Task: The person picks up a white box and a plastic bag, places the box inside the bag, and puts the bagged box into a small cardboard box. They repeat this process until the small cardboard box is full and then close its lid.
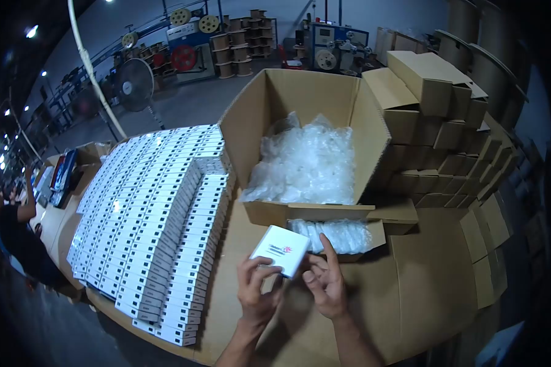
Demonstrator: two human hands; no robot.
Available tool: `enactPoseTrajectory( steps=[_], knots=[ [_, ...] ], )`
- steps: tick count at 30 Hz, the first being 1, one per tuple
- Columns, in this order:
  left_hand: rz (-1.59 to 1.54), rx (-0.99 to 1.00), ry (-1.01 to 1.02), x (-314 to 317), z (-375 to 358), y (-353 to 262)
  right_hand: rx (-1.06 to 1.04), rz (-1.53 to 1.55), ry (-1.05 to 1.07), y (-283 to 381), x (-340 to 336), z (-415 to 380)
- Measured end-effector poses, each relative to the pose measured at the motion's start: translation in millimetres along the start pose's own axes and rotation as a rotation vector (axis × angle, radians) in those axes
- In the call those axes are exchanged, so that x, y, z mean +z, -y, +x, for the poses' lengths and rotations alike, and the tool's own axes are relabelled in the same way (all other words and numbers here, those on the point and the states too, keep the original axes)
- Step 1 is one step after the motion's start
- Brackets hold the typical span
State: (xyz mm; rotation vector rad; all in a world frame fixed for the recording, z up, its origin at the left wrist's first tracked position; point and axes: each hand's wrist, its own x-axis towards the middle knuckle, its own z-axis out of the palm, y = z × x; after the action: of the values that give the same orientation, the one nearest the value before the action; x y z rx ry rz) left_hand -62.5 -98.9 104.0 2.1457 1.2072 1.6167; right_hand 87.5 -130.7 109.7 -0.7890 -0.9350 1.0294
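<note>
A small flat white box (280,250) with red and black print on its top is held up over the table, tilted. My left hand (256,287) grips it along its lower left side, fingers over the top edge. Close by the box's right side is my right hand (326,282), index finger stretched upward and thumb apart; whether its other fingers touch the box is hard to tell. Just beyond, a small open carton (375,237) holds rolled clear plastic pouches (333,235).
Long stacked rows of white boxes (147,208) cover the table's left side. A large open carton (245,116) with clear plastic bags (309,160) stands behind my hands. Brown cartons (438,134) are piled at the right. Another person (21,226) is at the far left.
</note>
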Motion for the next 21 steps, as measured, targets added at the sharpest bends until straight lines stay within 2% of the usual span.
enactPoseTrajectory(
  steps=[1, 2, 3, 4, 6, 7, 8, 9, 11, 12, 14, 17, 18, 21],
  knots=[
    [-0.055, 0.014, 0.078, 10, 1, -3, 0.013, -0.084, -0.05, 2, -8, 2],
    [0.006, 0.118, 0.163, 17, 4, -7, 0.026, -0.17, -0.098, 4, -20, 3],
    [-0.128, 0.099, 0.276, 21, 11, -9, 0.042, -0.257, -0.145, 6, -33, 5],
    [-0.247, 0.076, 0.389, 23, 23, -10, -0.067, -0.464, -0.185, 8, -49, 11],
    [-0.383, 0.037, 0.564, 26, 66, -9, 0.02, -0.405, -0.165, 14, -79, 13],
    [-0.262, 0.066, 0.6, 32, 90, -2, 0.079, -0.339, -0.149, 13, -92, 9],
    [-0.222, 0.13, 0.556, 47, 121, 11, 0.116, -0.266, -0.162, 10, -100, 7],
    [-0.125, 0.034, 0.538, 64, 152, 12, 0.149, -0.354, -0.148, 14, -107, 5],
    [0.012, 0.076, 0.443, 113, 208, 37, 0.205, -0.534, -0.123, 25, -118, 1],
    [0.002, 0.042, 0.486, 140, 229, 53, 0.135, -0.548, -0.121, 21, -123, -1],
    [0.267, -0.066, 0.559, 187, 252, 77, 0.124, -0.511, -0.114, 17, -130, -7],
    [0.492, -0.117, 0.765, 231, 270, 110, 0.113, -0.47, -0.106, 18, -133, -8],
    [0.435, -0.037, 0.799, 230, 274, 113, 0.125, -0.473, -0.099, 23, -133, -8],
    [0.013, -0.36, 0.601, 206, 288, 104, 0.052, -0.538, -0.091, 35, -133, 3]
  ],
)
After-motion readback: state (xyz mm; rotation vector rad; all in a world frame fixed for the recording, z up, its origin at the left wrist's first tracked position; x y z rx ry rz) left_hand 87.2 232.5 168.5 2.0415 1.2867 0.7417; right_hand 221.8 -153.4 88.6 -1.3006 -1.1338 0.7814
